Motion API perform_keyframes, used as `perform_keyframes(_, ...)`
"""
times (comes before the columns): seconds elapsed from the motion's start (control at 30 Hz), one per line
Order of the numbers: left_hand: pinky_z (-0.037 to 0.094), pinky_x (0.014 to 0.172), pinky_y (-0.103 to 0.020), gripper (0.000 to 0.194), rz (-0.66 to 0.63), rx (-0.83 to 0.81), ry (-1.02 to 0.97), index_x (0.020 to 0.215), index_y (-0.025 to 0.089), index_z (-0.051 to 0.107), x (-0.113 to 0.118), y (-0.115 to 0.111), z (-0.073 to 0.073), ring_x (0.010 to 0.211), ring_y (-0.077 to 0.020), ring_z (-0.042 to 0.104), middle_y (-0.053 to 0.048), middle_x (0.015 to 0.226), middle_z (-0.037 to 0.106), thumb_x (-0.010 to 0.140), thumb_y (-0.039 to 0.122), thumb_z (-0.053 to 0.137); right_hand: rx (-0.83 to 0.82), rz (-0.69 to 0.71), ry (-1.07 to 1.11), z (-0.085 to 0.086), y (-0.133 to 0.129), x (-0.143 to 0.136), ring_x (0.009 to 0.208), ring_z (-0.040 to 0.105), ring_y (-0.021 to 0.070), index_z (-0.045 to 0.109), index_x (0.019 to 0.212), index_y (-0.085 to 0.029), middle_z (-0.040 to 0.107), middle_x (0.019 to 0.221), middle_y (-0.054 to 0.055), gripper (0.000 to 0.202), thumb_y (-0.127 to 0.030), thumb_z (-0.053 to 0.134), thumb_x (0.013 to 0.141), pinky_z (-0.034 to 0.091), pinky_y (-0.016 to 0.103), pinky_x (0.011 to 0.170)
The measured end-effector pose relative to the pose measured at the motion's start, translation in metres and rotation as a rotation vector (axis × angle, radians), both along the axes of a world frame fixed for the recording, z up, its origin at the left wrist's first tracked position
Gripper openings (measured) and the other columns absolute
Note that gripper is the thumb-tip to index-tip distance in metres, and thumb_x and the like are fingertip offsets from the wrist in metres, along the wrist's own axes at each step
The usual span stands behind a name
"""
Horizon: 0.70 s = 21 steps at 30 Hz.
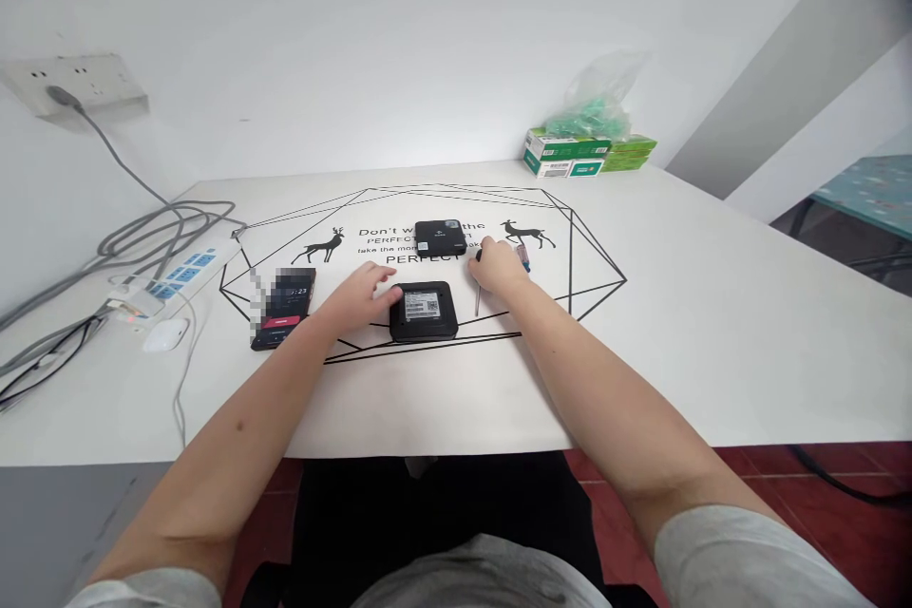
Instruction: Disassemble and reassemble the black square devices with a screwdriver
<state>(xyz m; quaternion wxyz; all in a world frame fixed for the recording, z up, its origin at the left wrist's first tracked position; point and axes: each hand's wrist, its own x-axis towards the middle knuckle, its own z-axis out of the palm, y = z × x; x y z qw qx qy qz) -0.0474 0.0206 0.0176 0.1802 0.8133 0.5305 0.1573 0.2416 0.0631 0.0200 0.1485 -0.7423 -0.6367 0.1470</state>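
A black, square electronics box (425,315), perhaps a set-top box, lies flat near me with a white printed label facing up. My left hand (362,293) is at its left edge, thumb touching the corner and the other fingers stretched out past it. To the right of the box, my right hand (501,268) is closed around a screwdriver whose thin metal shaft (477,300) points toward me; its handle is mostly hidden by the fingers. Beyond that hand a small blue and reddish item (523,257) shows in part. A second black square box (440,237) lies farther back.
On the left are a phone (286,306), a white earbud case (166,334), a power strip (189,274) and coiled grey cables (153,233). Green and white cartons (566,155) with a plastic bag (591,114) stand at the back right. The white table (712,323) meets the wall.
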Motion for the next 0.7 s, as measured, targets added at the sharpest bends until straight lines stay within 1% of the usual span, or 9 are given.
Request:
perform_keyframes(0.03,0.048,0.119,-0.051,0.071,-0.106,-0.051,0.017,0.156,0.019,0.060,0.000,-0.004,0.003,0.140,-0.0370,0.059,-0.017,0.154,0.061,0.102,0.065,0.057,-0.007,0.001,-0.007,0.003,0.000,0.002,0.118,0.071,0.0380,0.063,0.135,-0.012,0.065,0.139,0.026,0.037,-0.028,0.054,0.102,0.058,0.048,0.097)
perform_keyframes(0.1,0.037,0.128,-0.059,0.102,-0.202,-0.118,0.104,0.166,0.020,0.050,0.001,-0.011,0.010,0.155,-0.0445,0.043,-0.018,0.167,0.052,0.084,0.076,0.075,0.010,-0.010,-0.035,0.009,0.000,0.009,0.128,0.067,0.0393,0.061,0.139,-0.014,0.062,0.144,0.026,0.042,-0.036,0.053,0.105,0.056,0.050,0.103)
perform_keyframes(0.2,0.028,0.133,-0.061,0.123,-0.220,-0.197,0.184,0.175,0.021,0.036,0.002,-0.017,0.018,0.166,-0.0459,0.026,-0.018,0.179,0.036,0.075,0.073,0.085,0.088,-0.075,-0.132,0.015,0.004,0.031,0.147,0.054,0.0450,0.058,0.147,-0.015,0.056,0.156,0.027,0.056,-0.053,0.050,0.107,0.052,0.057,0.111)
perform_keyframes(0.27,0.024,0.136,-0.060,0.124,-0.200,-0.217,0.184,0.176,0.020,0.034,0.003,-0.019,0.019,0.169,-0.0452,0.021,-0.017,0.182,0.032,0.075,0.071,0.085,0.001,-0.147,-0.130,0.015,0.008,0.048,0.146,0.055,0.0470,0.058,0.149,-0.013,0.056,0.156,0.029,0.059,-0.052,0.057,0.105,0.051,0.060,0.112)
perform_keyframes(0.33,0.022,0.137,-0.060,0.124,-0.183,-0.219,0.158,0.175,0.020,0.036,0.005,-0.019,0.018,0.170,-0.0458,0.018,-0.017,0.182,0.031,0.074,0.072,0.086,-0.079,-0.147,-0.074,0.012,0.014,0.061,0.137,0.065,0.0449,0.064,0.142,-0.008,0.065,0.147,0.031,0.054,-0.039,0.069,0.099,0.055,0.056,0.109)
perform_keyframes(0.43,0.023,0.137,-0.059,0.124,-0.175,-0.220,0.098,0.176,0.020,0.036,0.008,-0.021,0.013,0.172,-0.0461,0.014,-0.017,0.183,0.028,0.075,0.071,0.087,-0.054,-0.128,-0.024,0.008,0.020,0.070,0.126,0.073,0.0392,0.071,0.130,-0.007,0.073,0.135,0.029,0.038,-0.021,0.070,0.094,0.058,0.048,0.104)
perform_keyframes(0.53,0.024,0.137,-0.059,0.124,-0.189,-0.207,0.021,0.178,0.021,0.029,0.011,-0.022,0.009,0.172,-0.0454,0.013,-0.017,0.184,0.023,0.079,0.066,0.088,0.016,-0.116,0.032,0.013,0.021,0.065,0.116,0.077,0.0340,0.073,0.124,-0.009,0.078,0.125,0.025,0.032,-0.022,0.068,0.095,0.060,0.045,0.100)
perform_keyframes(0.6,0.023,0.137,-0.061,0.127,-0.209,-0.202,-0.032,0.179,0.024,0.027,0.011,-0.022,0.008,0.172,-0.0458,0.009,-0.016,0.185,0.020,0.077,0.065,0.090,0.104,-0.068,0.182,0.019,0.017,0.053,0.101,0.079,0.0266,0.072,0.125,-0.014,0.081,0.117,0.017,0.032,-0.032,0.065,0.100,0.064,0.040,0.092)
perform_keyframes(0.7,0.023,0.137,-0.062,0.107,-0.219,-0.178,-0.214,0.172,0.024,0.043,0.013,-0.019,0.007,0.172,-0.0449,0.015,-0.015,0.182,0.031,0.086,0.073,0.082,0.351,0.094,0.732,0.020,0.005,0.020,0.083,0.077,0.0225,0.070,0.124,-0.017,0.080,0.102,0.010,0.037,-0.042,0.070,0.097,0.067,0.040,0.079)
